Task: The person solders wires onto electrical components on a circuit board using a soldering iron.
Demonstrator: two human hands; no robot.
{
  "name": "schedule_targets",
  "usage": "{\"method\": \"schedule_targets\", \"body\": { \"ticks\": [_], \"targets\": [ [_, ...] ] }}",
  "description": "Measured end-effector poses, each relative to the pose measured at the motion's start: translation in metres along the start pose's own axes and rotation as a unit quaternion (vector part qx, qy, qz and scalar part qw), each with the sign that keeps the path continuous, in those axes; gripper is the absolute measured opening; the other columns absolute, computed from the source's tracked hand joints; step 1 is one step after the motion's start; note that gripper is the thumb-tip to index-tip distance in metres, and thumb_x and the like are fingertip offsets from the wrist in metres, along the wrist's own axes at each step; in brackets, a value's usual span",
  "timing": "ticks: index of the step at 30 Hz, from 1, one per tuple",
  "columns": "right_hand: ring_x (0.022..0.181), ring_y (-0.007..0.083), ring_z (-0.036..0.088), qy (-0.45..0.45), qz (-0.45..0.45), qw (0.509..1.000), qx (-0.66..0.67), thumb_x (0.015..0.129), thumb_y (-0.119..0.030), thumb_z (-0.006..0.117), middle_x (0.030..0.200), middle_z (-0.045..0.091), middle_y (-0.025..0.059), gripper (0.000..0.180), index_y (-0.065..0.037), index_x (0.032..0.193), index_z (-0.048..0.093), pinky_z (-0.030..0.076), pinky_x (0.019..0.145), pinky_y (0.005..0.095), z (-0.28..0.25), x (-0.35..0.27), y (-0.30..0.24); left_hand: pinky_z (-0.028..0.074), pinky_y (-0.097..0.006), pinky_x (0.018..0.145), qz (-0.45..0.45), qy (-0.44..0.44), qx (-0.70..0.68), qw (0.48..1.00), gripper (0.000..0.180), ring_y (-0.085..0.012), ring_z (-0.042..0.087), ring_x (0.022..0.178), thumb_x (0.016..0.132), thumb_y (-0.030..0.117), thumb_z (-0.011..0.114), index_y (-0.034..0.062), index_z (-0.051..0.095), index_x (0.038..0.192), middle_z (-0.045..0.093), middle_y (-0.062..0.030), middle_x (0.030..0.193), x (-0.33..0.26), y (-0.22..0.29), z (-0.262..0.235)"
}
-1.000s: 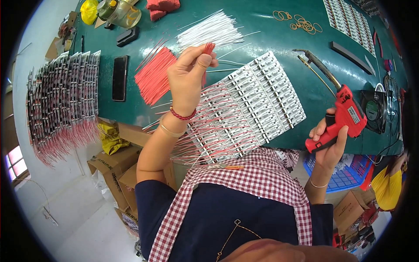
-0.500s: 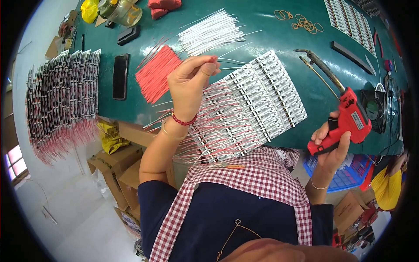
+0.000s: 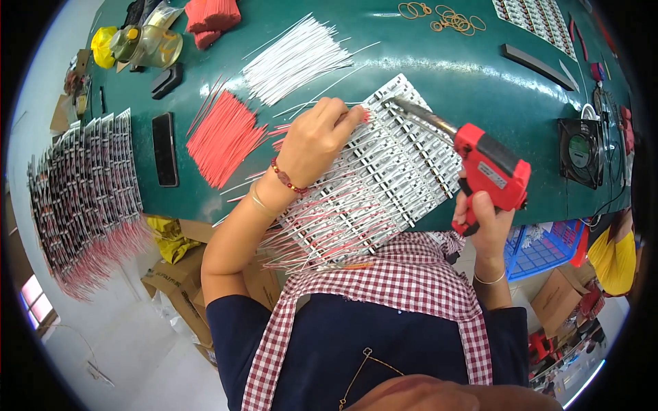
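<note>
My left hand [image 3: 317, 140] is closed round a small bunch of red wires [image 3: 365, 115]; their tips poke out at the fingers over the panel, and other ends show behind the hand. My right hand [image 3: 488, 222] grips the handle of a red soldering gun [image 3: 490, 168]. Its metal tip [image 3: 404, 104] is over the upper part of the white circuit board panel [image 3: 411, 175], close to the left fingertips; whether it touches is hard to tell. Red and white wires [image 3: 308, 226] stick out from the panel's lower left side.
Beyond my left hand lie a red wire pile [image 3: 225, 139] and a white wire pile [image 3: 295, 60]. A black phone [image 3: 164, 149] and a stack of wired panels [image 3: 86, 192] are at left. Rubber bands [image 3: 456, 20], a grey bar [image 3: 538, 67] and a black fan [image 3: 580, 152] sit to the right.
My right hand has brought the soldering gun left, its tip now over the panel. The left hand has moved slightly right and down with the red wires, fingertips now at the panel.
</note>
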State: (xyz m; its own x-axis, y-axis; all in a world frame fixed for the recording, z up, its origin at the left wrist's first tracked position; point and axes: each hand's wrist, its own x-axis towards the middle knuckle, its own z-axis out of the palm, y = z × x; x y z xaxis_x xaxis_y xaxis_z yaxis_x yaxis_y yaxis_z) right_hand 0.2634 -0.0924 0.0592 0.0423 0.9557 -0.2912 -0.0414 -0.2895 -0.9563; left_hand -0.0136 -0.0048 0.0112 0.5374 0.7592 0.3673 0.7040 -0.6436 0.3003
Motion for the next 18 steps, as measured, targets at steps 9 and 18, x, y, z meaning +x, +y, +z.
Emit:
{"method": "schedule_targets", "body": {
  "ticks": [9,18],
  "targets": [
    [0.064,0.0083,0.058,-0.019,0.05,0.998,-0.038,0.083,-0.01,0.067,0.078,0.062,0.0042,0.02,0.001,0.097,0.061,0.048,0.059,0.0242,0.0069,0.006,0.0,0.047,-0.03,0.058,-0.015,-0.01,-0.018,1.0,0.033,-0.0191,0.054,0.068,0.071,-0.003,0.061,0.0029,0.066,0.103,0.052,-0.0066,0.078,0.0036,-0.0049,0.0037],
    [0.078,0.0106,0.061,-0.02,0.024,0.997,-0.073,0.081,-0.01,0.069,0.09,0.066,0.0048,0.027,0.003,0.103,0.062,0.049,0.07,0.0258,0.0034,0.0023,0.0067,0.046,-0.032,0.058,-0.011,-0.012,-0.033,0.999,0.019,-0.0203,0.053,0.072,0.076,0.002,0.062,0.0001,0.062,0.095,0.046,-0.0075,0.078,0.003,-0.005,0.0033]
  ]
}}
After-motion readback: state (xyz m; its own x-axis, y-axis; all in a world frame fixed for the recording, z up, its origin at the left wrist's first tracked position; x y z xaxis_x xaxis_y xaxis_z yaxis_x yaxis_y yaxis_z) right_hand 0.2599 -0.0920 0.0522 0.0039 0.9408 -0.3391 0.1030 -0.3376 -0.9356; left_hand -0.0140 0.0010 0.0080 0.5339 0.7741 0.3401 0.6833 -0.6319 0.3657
